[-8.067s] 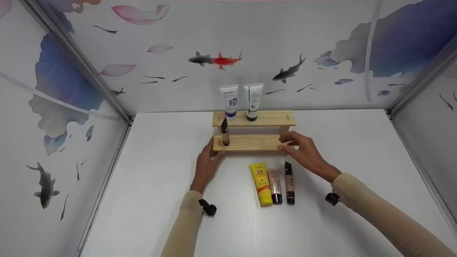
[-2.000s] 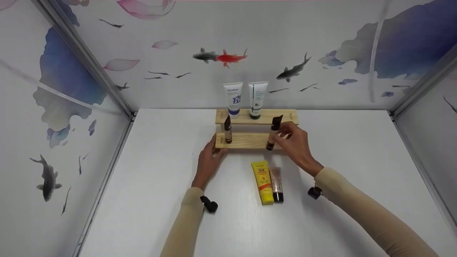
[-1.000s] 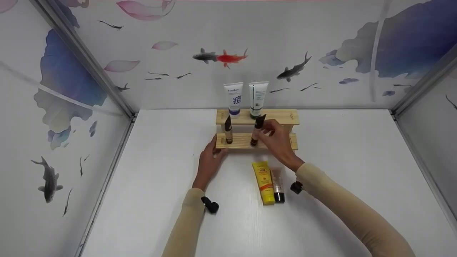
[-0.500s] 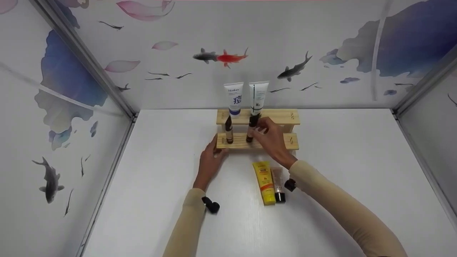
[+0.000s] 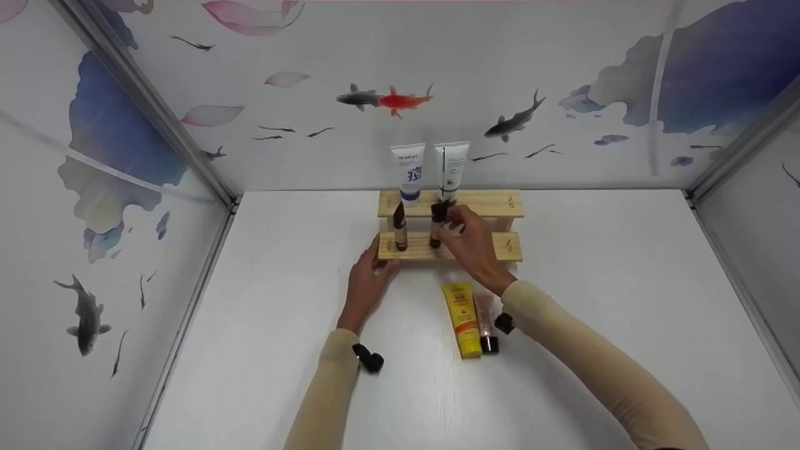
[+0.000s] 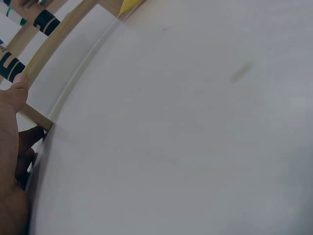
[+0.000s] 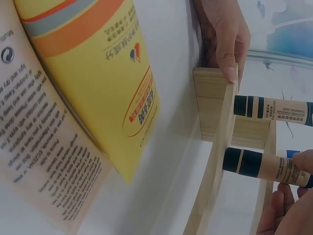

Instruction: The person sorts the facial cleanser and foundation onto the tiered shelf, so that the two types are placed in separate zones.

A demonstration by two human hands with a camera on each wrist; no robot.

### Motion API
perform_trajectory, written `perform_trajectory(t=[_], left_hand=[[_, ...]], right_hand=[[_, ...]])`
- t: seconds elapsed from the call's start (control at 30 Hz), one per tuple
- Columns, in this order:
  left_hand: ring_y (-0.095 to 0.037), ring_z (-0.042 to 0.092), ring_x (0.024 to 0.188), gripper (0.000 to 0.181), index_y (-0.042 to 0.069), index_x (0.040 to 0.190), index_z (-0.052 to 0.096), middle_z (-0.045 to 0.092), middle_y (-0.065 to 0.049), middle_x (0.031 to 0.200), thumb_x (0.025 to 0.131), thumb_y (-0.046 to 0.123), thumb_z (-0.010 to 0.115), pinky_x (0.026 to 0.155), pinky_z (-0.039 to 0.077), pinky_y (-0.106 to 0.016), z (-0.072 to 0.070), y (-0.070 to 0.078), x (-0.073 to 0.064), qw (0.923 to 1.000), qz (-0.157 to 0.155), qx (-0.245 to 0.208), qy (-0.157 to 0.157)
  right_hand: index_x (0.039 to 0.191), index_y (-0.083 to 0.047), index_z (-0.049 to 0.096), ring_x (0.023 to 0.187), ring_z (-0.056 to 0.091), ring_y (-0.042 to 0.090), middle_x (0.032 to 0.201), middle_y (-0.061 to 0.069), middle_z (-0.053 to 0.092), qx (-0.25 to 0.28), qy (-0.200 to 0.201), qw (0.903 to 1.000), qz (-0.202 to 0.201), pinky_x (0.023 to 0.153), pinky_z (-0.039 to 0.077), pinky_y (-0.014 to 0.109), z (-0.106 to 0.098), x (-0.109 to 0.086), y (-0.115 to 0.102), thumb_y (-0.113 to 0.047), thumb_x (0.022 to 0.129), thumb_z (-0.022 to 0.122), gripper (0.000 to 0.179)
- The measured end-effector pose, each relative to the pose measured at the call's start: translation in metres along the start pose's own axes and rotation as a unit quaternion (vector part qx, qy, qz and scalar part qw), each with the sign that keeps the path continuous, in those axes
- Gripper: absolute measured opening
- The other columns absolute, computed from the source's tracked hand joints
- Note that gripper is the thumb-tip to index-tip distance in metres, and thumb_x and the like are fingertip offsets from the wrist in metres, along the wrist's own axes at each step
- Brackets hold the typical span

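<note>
Nearest: yellow tube (image 5: 462,320) and pink tube (image 5: 486,317), side by side on the table (image 5: 281,312). Left hand (image 5: 367,281) grips the left end of the wooden rack (image 5: 417,253), thumb on the front edge. Right hand (image 5: 473,247) pinches the dark-ended tube (image 7: 271,168): likely light, smooth, soft-walled, tippy, stiffer at the lower end. Upper-body hold looks OK; go easy on squeeze. It's between thumb and fingers, near upright at the lower shelf (image 5: 506,250), right of its twin (image 5: 400,232). Can't quite tell if it's fully seated. White tubes (image 5: 451,172) behind, upper shelf (image 5: 484,204).
</note>
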State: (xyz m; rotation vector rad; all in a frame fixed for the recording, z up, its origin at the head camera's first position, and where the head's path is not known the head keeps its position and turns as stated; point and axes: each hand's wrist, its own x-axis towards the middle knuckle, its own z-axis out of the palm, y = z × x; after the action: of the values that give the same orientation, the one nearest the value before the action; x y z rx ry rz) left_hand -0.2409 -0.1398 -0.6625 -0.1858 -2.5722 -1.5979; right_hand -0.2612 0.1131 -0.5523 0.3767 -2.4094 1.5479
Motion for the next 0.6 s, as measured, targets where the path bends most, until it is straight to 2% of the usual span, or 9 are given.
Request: perform_trajectory(t=[0.2,0.37,0.6], left_hand=[[-0.019,0.066,0.131,0.09,0.018,0.175,0.032,0.061,-0.008,0.157,0.105,0.062,0.067,0.114,0.052,-0.046,0.0001,-0.0002,0.0003,1.0,-0.002,-0.009,-0.003],[-0.019,0.066,0.13,0.091,0.021,0.175,0.032,0.061,-0.007,0.156,0.104,0.066,0.066,0.114,0.052,-0.047,-0.0003,0.0001,-0.0002,0.9999,-0.006,-0.012,-0.007],[-0.022,0.067,0.13,0.092,0.019,0.175,0.032,0.062,-0.008,0.154,0.104,0.064,0.069,0.114,0.051,-0.049,-0.0002,-0.0003,-0.0012,0.9999,-0.007,-0.012,-0.006]], right_hand=[[0.122,-0.007,0.069,0.105,0.064,0.026,0.115,0.006,0.073,-0.008,-0.003,1.0,0.002,0.09,0.053,0.04,0.0009,0.0006,-0.0016,-0.015,0.101,0.082,0.027],[0.125,-0.009,0.069,0.107,0.063,0.025,0.117,0.005,0.072,-0.015,-0.006,0.9998,0.007,0.092,0.053,0.04,0.001,0.0003,-0.0026,-0.018,0.101,0.082,0.028],[0.124,-0.008,0.07,0.106,0.063,0.025,0.116,0.006,0.072,-0.02,-0.006,0.9998,0.005,0.09,0.053,0.041,0.0013,-0.0003,-0.0014,-0.017,0.101,0.082,0.027]])
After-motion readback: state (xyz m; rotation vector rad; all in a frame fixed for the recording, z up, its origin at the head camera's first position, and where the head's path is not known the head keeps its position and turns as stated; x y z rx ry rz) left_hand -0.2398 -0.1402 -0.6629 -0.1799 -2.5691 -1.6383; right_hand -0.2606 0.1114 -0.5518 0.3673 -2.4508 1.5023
